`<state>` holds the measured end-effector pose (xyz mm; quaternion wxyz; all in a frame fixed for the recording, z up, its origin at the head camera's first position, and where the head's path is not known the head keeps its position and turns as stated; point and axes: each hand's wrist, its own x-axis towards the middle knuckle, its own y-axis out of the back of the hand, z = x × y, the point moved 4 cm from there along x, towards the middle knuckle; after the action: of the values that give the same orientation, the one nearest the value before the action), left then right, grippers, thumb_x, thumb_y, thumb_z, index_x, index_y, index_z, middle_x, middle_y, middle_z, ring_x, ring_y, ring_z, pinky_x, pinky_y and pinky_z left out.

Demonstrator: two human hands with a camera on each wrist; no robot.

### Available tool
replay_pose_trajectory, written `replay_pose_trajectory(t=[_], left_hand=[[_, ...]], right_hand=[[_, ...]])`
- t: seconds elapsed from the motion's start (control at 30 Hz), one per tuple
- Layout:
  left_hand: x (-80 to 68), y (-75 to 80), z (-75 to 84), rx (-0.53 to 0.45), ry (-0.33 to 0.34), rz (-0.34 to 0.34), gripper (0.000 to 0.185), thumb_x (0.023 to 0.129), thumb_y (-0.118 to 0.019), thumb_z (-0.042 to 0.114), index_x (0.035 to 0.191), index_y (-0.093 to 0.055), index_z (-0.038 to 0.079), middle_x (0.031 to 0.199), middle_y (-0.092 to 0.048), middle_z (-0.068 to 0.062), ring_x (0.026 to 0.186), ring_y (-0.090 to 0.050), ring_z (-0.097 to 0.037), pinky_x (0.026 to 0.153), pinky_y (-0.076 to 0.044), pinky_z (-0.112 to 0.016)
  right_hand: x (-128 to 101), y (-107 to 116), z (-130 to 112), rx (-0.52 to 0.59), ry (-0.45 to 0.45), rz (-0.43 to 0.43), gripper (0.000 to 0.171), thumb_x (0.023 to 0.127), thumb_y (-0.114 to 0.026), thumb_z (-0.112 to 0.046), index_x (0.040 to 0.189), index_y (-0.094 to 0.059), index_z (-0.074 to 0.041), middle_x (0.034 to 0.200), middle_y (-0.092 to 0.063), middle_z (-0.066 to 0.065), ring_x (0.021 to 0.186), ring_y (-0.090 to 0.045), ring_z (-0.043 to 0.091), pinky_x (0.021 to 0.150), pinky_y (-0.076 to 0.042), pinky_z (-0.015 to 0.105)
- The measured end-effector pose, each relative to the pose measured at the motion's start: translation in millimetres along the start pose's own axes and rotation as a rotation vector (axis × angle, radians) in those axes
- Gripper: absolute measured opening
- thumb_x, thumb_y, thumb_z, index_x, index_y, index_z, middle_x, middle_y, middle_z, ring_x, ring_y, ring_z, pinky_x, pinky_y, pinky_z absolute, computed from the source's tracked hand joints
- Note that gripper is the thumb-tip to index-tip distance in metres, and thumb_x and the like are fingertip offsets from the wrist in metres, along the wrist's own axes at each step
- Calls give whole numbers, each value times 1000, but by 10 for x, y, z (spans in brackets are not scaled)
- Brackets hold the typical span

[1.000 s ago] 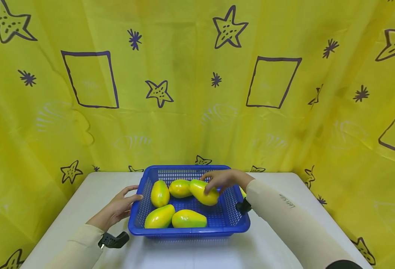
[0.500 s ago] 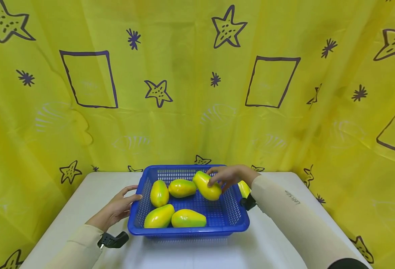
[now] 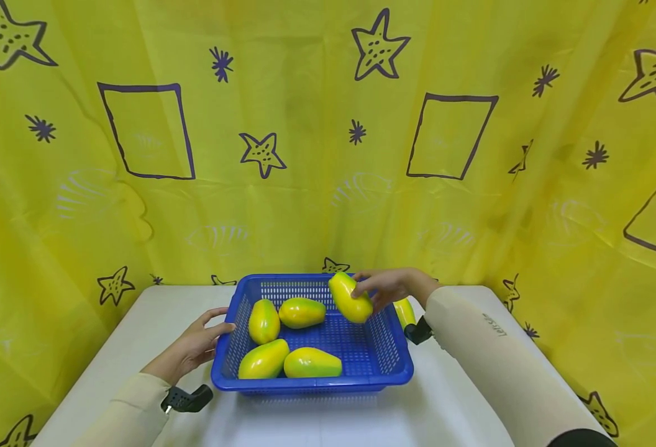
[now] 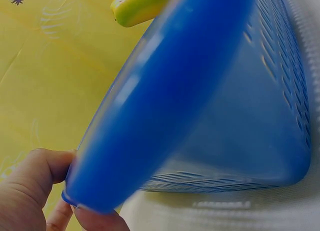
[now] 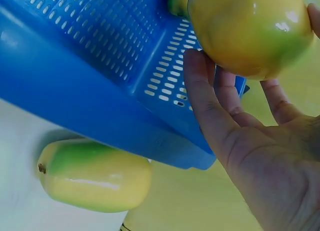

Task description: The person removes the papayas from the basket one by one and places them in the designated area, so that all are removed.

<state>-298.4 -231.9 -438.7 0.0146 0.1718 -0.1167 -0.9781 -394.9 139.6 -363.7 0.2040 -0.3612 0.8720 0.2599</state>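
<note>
Right hand (image 3: 386, 287) grips one papaya (image 3: 350, 298), raised above basket (image 3: 311, 380) rim; left hand (image 3: 194, 347) clasps basket's near-left edge; another papaya on counter (image 3: 462, 410) beside right wrist.

Bright, even light is falling from above in the head view, leaving only a soft shadow under the blue basket (image 3: 312, 380) on the white table (image 3: 138, 329), and the yellow backdrop (image 3: 305, 155) is bowing at the frame edges. The left wrist view is running dim and blurred, the basket rim smearing. The held papaya (image 5: 250, 31) is showing small glare spots, sharp enough.
</note>
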Motion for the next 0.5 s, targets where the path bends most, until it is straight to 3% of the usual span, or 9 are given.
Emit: replay_pose_trajectory(t=[0.5], left_hand=[[-6, 1, 4, -9, 3, -8, 72, 95, -64, 26, 153, -24, 12, 134, -51, -28, 89, -70, -21, 82, -60, -41]], right_hand=[[-74, 152, 72, 51, 23, 59, 75, 90, -62, -27, 149, -20, -9, 127, -48, 19, 110, -58, 32, 103, -49, 46]])
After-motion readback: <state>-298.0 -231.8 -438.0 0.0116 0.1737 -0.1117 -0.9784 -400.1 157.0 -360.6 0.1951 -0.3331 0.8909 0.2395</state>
